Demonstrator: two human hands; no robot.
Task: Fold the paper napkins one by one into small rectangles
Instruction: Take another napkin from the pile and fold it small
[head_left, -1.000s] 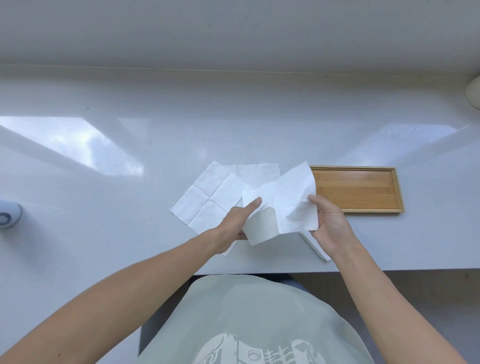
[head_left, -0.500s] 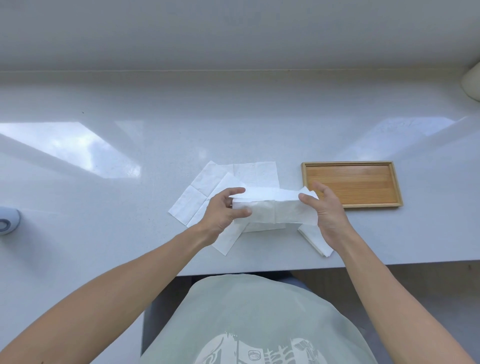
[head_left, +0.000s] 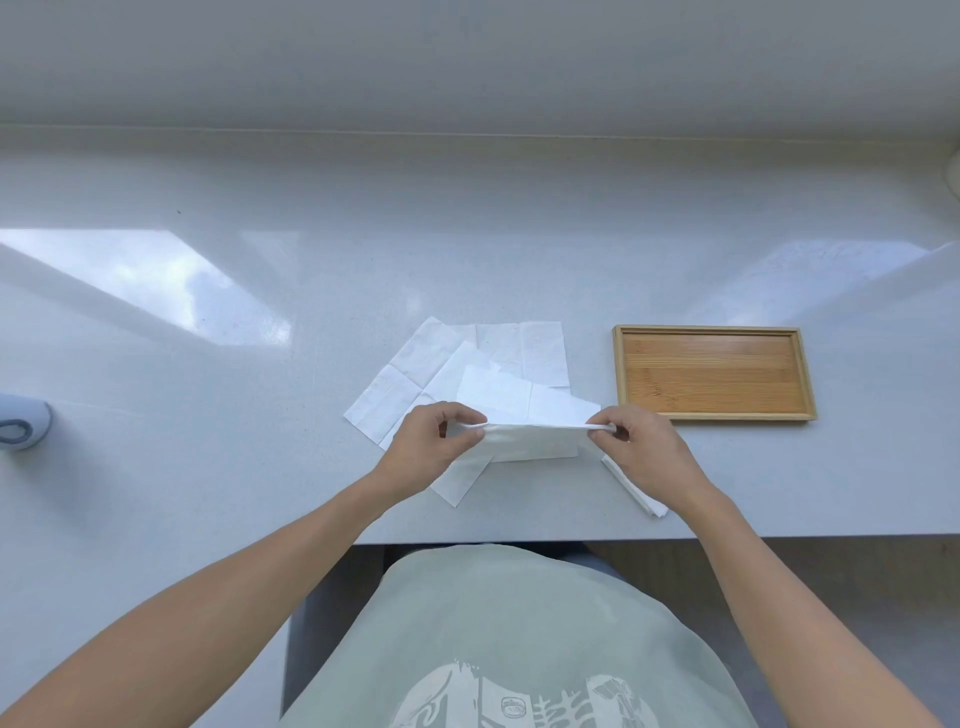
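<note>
A white paper napkin (head_left: 530, 441), folded in half into a long strip, hangs just above the counter. My left hand (head_left: 434, 441) pinches its left end and my right hand (head_left: 636, 441) pinches its right end, along the top edge. Under and behind it several unfolded white napkins (head_left: 431, 364) lie spread on the white counter (head_left: 260, 467). A small stack of folded napkins (head_left: 641, 496) lies by my right wrist, partly hidden by it.
A shallow wooden tray (head_left: 623, 374) with nothing in it lies to the right of the napkins. A grey-white rounded object (head_left: 23, 428) sits at the counter's left edge. The counter's front edge runs just below my wrists.
The napkin was loose and open in the air, then doubled over into a strip. Both hands have shifted to pinch its ends, holding it level and lower over the counter.
</note>
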